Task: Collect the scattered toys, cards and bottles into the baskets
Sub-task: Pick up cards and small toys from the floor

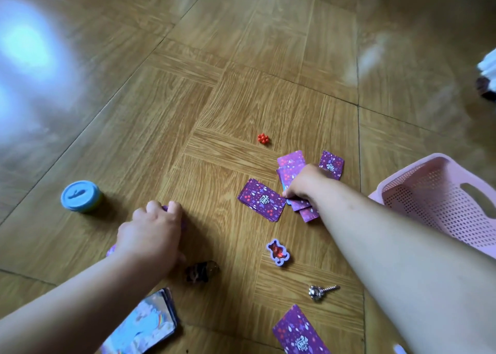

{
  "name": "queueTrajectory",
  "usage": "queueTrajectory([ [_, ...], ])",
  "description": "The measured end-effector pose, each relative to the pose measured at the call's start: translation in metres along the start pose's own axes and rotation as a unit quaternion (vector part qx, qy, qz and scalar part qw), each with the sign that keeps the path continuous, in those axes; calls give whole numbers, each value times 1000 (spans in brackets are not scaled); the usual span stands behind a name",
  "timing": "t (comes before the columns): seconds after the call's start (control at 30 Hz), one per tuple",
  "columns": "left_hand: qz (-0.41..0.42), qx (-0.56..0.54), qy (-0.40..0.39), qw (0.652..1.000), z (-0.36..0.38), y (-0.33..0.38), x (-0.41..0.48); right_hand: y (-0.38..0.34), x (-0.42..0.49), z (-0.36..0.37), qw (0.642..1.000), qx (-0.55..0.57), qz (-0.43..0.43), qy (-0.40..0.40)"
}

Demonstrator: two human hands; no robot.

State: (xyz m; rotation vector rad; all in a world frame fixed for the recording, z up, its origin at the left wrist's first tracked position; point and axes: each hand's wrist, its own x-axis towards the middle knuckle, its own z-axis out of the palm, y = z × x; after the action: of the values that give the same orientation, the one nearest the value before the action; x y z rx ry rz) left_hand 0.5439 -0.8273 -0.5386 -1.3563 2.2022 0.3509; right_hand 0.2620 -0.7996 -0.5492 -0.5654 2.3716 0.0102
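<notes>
The fingers (291, 192) of my right hand (303, 183) are curled tight on a fan of purple cards (303, 206), pinching them just above the floor (241, 90). A loose card (261, 200) lies flat, touching that fan on its left, and two more cards (291, 160) and another (332, 165) show beyond my knuckles.

My left hand (153, 233) is knuckles-up, its fingers (174, 208) bent over a purple thing (165, 208) on the floor. Only a sliver of it shows, so I cannot tell what it is.

Between my arms lie a bear-shaped toy (277, 252), a dark brown toy (201, 271) and a silver trinket (320, 291). A red bead cluster (263, 138) sits farther out. A blue tub (80, 196) stands left of my left hand. Nearest me are a face-up card stack (150, 324) and a single purple card (299, 332). The pink basket (434, 200) rests beside my right forearm.
</notes>
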Motion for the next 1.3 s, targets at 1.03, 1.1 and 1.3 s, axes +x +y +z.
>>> queueTrajectory([
  [1.03,-10,-21,-7,1000,-2,2,-1,27,46,-27,958,241,101,118],
  [1.1,-10,-29,-6,1000,-1,2,0,29,48,-31,964,234,96,87],
  [1.3,-7,-36,-7,999,0,1,0,12,-8,-18,971,155,-85,162],
])
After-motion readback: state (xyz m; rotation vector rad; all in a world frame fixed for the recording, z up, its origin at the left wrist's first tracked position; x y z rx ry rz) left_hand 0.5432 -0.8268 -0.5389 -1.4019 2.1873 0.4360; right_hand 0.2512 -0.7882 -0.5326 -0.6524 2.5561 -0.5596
